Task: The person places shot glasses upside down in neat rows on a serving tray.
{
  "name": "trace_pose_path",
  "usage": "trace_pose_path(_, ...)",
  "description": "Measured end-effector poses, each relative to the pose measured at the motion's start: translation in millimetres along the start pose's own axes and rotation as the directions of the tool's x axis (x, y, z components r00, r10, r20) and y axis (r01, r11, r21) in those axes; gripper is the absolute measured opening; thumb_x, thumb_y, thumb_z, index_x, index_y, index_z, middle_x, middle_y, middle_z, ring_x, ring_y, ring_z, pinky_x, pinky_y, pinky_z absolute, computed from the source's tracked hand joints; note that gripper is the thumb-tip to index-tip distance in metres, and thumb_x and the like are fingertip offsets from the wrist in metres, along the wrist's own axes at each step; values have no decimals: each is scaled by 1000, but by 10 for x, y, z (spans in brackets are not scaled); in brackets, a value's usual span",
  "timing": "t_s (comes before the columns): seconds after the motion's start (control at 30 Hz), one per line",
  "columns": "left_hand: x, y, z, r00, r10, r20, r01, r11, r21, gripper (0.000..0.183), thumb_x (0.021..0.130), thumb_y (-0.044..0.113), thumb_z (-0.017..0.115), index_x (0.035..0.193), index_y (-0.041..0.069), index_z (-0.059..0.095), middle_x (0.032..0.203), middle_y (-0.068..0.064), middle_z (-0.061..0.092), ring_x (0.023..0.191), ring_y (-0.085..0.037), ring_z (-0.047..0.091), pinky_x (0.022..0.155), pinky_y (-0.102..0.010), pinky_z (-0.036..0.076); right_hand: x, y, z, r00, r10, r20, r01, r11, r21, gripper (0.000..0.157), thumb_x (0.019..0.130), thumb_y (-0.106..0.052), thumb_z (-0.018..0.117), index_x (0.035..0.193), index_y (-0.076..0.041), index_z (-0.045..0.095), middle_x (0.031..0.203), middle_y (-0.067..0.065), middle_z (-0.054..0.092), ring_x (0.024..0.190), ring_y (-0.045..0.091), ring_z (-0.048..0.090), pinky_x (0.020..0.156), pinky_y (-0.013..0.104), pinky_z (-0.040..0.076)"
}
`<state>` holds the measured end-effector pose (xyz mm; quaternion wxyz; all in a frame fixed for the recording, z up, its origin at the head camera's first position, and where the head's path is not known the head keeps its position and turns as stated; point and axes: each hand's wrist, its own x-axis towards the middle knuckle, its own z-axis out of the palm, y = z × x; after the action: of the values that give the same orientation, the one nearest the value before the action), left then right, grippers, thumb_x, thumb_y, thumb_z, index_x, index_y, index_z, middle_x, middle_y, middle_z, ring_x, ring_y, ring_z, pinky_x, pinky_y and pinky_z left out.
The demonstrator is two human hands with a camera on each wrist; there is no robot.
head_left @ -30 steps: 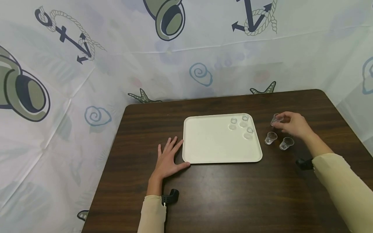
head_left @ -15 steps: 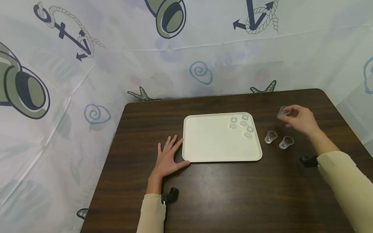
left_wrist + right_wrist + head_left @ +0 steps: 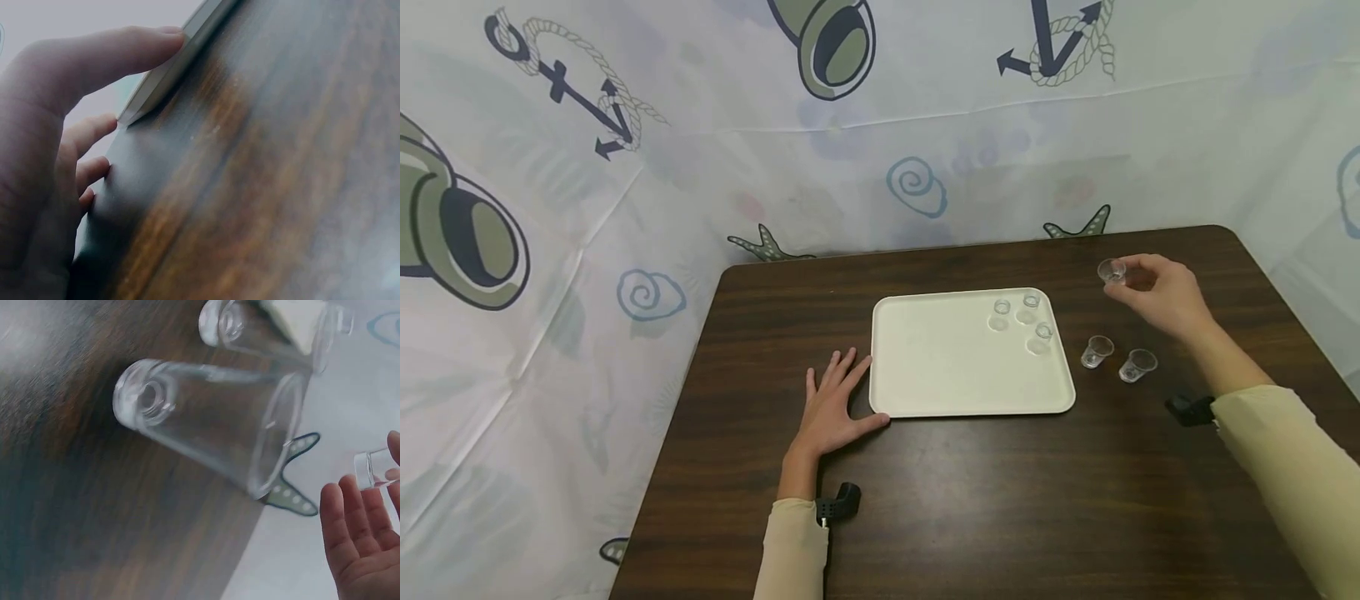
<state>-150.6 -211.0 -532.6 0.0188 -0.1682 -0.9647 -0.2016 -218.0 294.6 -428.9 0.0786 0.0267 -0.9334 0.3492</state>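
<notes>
My right hand (image 3: 1168, 296) pinches a small clear shot glass (image 3: 1109, 271) between thumb and fingers, above the table's far right part. In the right wrist view, this held glass (image 3: 375, 469) shows only partly at the right edge. Two more shot glasses stand upright nearer me, one on the left (image 3: 1097, 352) and one on the right (image 3: 1138, 366). My left hand (image 3: 831, 417) lies with fingers spread at the left end of a cream tray (image 3: 940, 358). Its thumb touches the tray's near left corner. Three shot glasses, one of them at the front (image 3: 1042, 335), rest upside down on the tray's right part.
The dark wooden table (image 3: 970, 508) reaches back to a white curtain (image 3: 850, 183) printed with anchors and shells. In the right wrist view an upright glass (image 3: 206, 425) looms close to the camera.
My right hand has carried its shot glass away from the two upright ones, first to the far right, then back leftward and tilted. The left hand and tray have stayed put.
</notes>
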Motion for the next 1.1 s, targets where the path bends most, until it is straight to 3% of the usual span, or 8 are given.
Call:
trace_pose_path(0.1,1,1,1,1000,1,-1,-1,1000,-1,97,71,79,58,152,35,26,159,-2,19,147,-26,10,109,-65,-3,15,-94,22,999,-40,-14,40,999,8,46,89,-31,68,123,-2,60,111,21,60,98,36,58,78,48,41)
trace_pose_path(0.37,-4,1,7,1000,6,-3,-6,1000,1,98,71,80,57,152,34,27,159,-2,20,147,-28,10,109,-66,-1,31,-346,84,986,-168,-7,168,986,-22,37,87,-20,71,120,-5,64,118,13,57,96,33,59,77,48,44)
trace_pose_path(0.53,0,1,7,1000,8,-7,-8,1000,-6,97,71,78,59,151,34,28,159,-3,20,147,-28,11,109,-66,-2,2,-480,132,970,-241,16,242,964,-110,35,88,-23,69,121,-13,64,119,6,57,82,26,59,66,42,45)
trace_pose_path(0.63,2,-6,12,1000,9,-5,-9,1000,-3,97,71,77,60,151,34,28,159,-3,20,147,-28,11,109,-67,-1,-13,-551,184,953,-301,29,300,935,-189,34,88,-22,69,121,-16,65,119,3,57,84,23,54,60,40,43)
trace_pose_path(0.8,3,-8,13,1000,3,-3,-3,1000,-2,96,71,76,61,151,35,27,159,-2,20,147,-27,11,109,-66,-1,-6,-640,308,907,-419,49,413,860,-301,32,85,-19,71,116,-17,67,116,3,58,93,23,54,52,38,44)
trace_pose_path(1.1,2,-5,19,1000,-4,-4,4,1000,10,96,71,77,60,151,35,27,159,-2,20,147,-27,10,109,-66,-1,-41,-756,555,768,-625,140,626,687,-369,33,75,-11,79,107,-11,72,105,5,59,88,23,53,57,34,48)
